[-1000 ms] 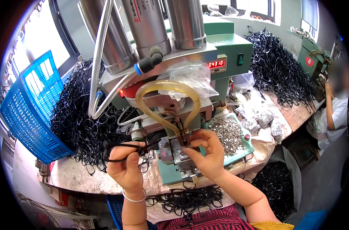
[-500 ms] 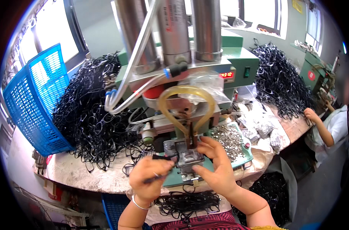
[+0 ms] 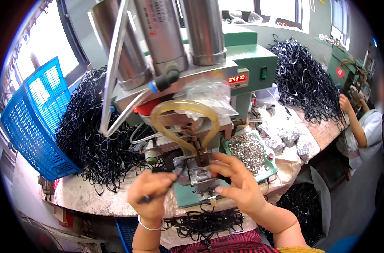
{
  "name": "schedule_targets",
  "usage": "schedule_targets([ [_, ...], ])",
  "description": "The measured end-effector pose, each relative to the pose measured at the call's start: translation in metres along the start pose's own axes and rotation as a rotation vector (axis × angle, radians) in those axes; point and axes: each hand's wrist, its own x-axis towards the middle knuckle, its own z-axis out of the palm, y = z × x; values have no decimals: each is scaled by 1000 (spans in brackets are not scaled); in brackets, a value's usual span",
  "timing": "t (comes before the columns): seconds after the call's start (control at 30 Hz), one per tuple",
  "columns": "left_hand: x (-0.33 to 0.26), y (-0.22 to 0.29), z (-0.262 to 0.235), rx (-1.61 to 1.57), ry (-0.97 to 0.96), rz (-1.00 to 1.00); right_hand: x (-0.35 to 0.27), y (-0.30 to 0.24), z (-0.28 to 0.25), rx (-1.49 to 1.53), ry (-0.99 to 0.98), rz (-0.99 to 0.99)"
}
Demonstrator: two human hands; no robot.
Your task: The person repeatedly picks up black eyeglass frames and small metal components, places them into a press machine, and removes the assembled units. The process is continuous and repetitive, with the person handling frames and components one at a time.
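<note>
My left hand (image 3: 149, 195) is closed around a black strap (image 3: 152, 197), blurred, just left of the press's metal fixture (image 3: 204, 173). One end of the strap sticks out below my fingers, and a dark end shows near my fingertips. On the fixture's other side is my right hand (image 3: 244, 187), thumb and forefinger apart, fingertips by the fixture's right edge. Something dark shows between those fingers, too unclear to name. Over the fixture, a looped amber tube (image 3: 185, 105) runs down to the tooling of the green press (image 3: 253, 59).
A green tray (image 3: 265, 168) of small metal pieces stands right of the fixture. Black straps heap at left (image 3: 84, 126) and right (image 3: 303, 80), with more straps (image 3: 206, 223) near my lap. A blue basket (image 3: 40, 122) leans at left. A co-worker's hand (image 3: 346, 103) is far right.
My left hand has drawn left, away from the fixture, with the strap. My right hand stays close to the fixture's right side. The whole view has shifted and tilted somewhat.
</note>
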Motion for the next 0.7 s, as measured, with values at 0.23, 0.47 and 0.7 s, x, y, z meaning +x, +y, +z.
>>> schedule_targets([
  [0.23, -39, -10, 17, 204, -520, 277, 21, 41, -77, -850, 673, -500],
  [0.47, -36, -10, 20, 164, -530, 233, 14, 73, -96, -1596, 331, -478],
  [0.7, -28, 65, -30, 318, -254, 150, 29, 79, -118, -1416, 457, -455],
])
